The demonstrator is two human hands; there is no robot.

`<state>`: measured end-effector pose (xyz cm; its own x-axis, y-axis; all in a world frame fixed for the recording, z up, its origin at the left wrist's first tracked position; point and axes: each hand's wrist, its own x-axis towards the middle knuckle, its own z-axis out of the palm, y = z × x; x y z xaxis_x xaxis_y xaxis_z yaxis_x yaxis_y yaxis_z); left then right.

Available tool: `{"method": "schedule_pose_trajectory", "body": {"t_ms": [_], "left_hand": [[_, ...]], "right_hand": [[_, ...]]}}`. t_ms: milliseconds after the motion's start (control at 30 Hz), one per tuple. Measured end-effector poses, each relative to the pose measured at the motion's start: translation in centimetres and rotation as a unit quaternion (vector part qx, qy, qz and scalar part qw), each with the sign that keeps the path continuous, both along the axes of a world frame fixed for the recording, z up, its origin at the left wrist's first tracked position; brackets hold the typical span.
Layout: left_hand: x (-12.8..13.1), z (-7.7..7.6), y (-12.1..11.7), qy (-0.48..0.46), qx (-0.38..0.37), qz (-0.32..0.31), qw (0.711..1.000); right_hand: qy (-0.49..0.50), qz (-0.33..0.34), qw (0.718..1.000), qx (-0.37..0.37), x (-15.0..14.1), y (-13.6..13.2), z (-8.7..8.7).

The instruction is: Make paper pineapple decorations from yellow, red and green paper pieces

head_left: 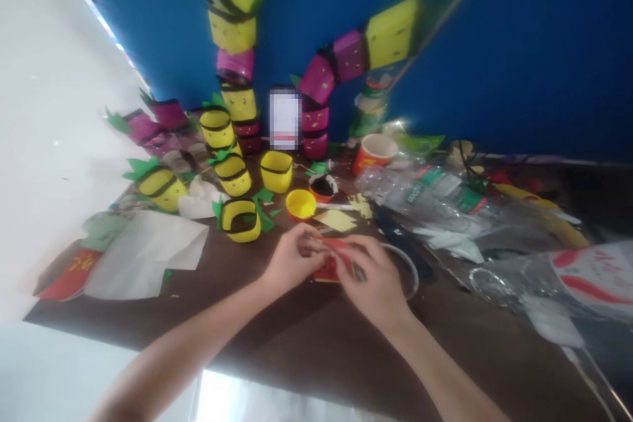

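Note:
Both hands meet over the middle of the dark table. My left hand pinches the left side of a small red paper-like piece. My right hand grips its right side with fingers and thumb. Blur and the fingers hide its exact shape. Just beyond lie a pale yellow sheet and a round yellow cup. A square yellow cup stands farther back, beside several yellow cups with black bands and green leaf-like tops, such as the nearest one.
Stacked yellow and purple cups lean against the blue wall. Clear plastic bottles lie at right, near a red-and-white paper cup. A large bottle lies at far right. White paper covers the left side.

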<state>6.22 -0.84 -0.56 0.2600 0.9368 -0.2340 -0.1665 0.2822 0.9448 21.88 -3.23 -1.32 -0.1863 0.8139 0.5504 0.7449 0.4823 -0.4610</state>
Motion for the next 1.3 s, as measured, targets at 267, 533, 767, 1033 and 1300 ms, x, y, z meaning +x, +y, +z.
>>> {"method": "schedule_pose_trajectory", "body": {"t_ms": [267, 533, 767, 1033, 1300], "left_hand": [[0.00, -0.18, -0.03, 0.018, 0.016, -0.005, 1.000], [0.00, -0.07, 0.11, 0.023, 0.004, 0.018, 1.000], [0.13, 0.10, -0.12, -0.013, -0.014, 0.018, 1.000], [0.15, 0.02, -0.23, -0.019, -0.020, 0.015, 1.000], [0.15, 0.13, -0.29, -0.021, -0.021, 0.018, 0.999]], "right_hand": [[-0.002, 0.000, 1.000, 0.007, -0.10, 0.09, -0.04], [0.004, -0.021, 0.999, 0.035, -0.06, 0.03, 0.41], [0.009, -0.010, 1.000, 0.022, -0.24, 0.00, 0.21], [0.002, -0.013, 1.000, 0.027, -0.16, 0.09, 0.13], [-0.005, -0.012, 1.000, 0.019, -0.10, 0.18, 0.01]]}}
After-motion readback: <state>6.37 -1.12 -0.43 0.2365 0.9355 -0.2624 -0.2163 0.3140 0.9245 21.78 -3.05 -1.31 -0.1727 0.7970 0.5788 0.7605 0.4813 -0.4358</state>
